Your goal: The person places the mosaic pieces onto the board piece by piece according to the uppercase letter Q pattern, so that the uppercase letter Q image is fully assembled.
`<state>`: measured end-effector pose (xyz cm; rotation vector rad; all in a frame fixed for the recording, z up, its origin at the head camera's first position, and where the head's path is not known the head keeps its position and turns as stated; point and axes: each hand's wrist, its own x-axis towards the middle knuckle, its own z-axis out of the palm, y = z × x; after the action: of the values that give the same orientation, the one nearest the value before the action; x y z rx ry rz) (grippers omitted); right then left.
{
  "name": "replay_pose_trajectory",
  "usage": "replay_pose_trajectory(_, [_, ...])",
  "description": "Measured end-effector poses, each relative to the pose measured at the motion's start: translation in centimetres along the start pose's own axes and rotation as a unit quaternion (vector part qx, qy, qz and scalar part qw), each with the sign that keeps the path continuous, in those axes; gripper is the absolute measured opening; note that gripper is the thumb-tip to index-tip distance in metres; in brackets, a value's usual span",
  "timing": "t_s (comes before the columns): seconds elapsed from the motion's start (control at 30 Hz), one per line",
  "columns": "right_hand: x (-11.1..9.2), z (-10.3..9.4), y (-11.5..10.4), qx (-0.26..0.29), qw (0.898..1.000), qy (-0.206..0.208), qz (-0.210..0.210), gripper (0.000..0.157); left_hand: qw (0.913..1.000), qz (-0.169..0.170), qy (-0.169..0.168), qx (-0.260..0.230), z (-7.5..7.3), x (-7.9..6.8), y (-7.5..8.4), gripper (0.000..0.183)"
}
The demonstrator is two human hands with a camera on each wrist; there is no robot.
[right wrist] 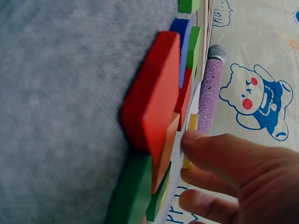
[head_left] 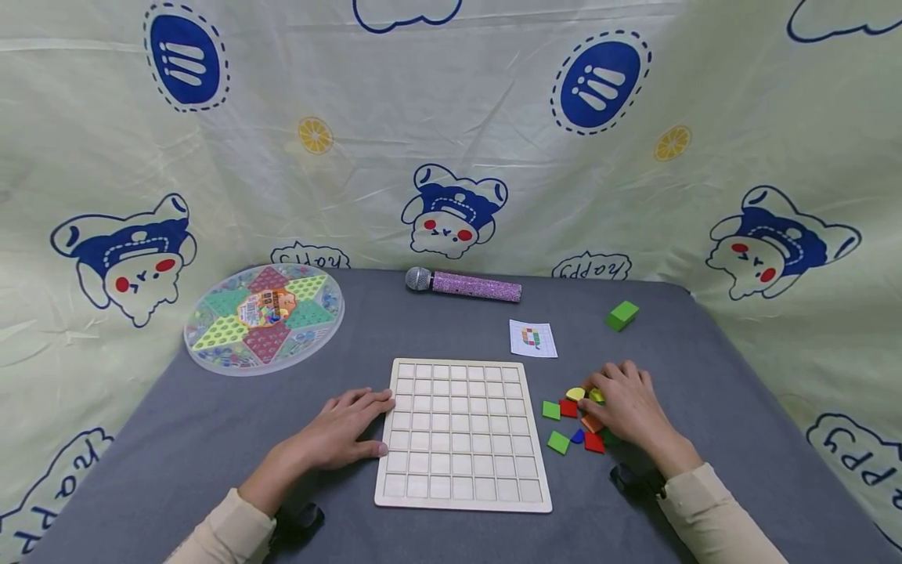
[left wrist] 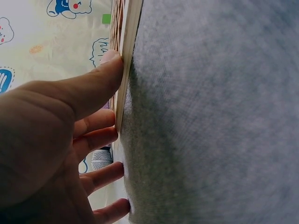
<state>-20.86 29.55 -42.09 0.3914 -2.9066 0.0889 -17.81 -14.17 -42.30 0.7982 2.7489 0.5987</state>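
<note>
A pale wooden grid board lies flat on the table. My left hand rests at its left edge; in the left wrist view the thumb and fingertips touch the board's side rim. Over a loose cluster of coloured blocks at the board's right is my right hand, its fingers bent loosely downward. A yellow block shows between thumb and fingers, with no clear grip on it. Near the hand lie a yellow half-round block, red block, orange block, blue block and green block.
Behind the board lies a white pattern card, with a purple glittery microphone farther back. A round star-patterned game board sits at the back left. One green rectangular block stands apart at the back right. Printed cloth hangs behind.
</note>
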Motion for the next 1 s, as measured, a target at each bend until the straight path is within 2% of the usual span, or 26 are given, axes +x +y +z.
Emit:
replay_pose_trajectory(0.23, [0.1, -0.6, -0.8, 0.004, 1.000, 0.016, -0.013, 0.024, 1.0000, 0.001, -0.001, 0.003, 0.0, 0.0, 0.1, 0.066])
replay_pose_trajectory(0.63, [1.0, -1.7, -3.7, 0.025, 0.998, 0.030, -0.043, 0.025, 1.0000, 0.000, -0.002, 0.008, -0.2, 0.0, 0.3, 0.065])
replay_pose_trajectory(1.0, [2.5, -1.6, -7.5, 0.091, 0.991, 0.052, -0.086, 0.023, 1.0000, -0.001, -0.004, 0.007, -0.2, 0.0, 0.2, 0.065])
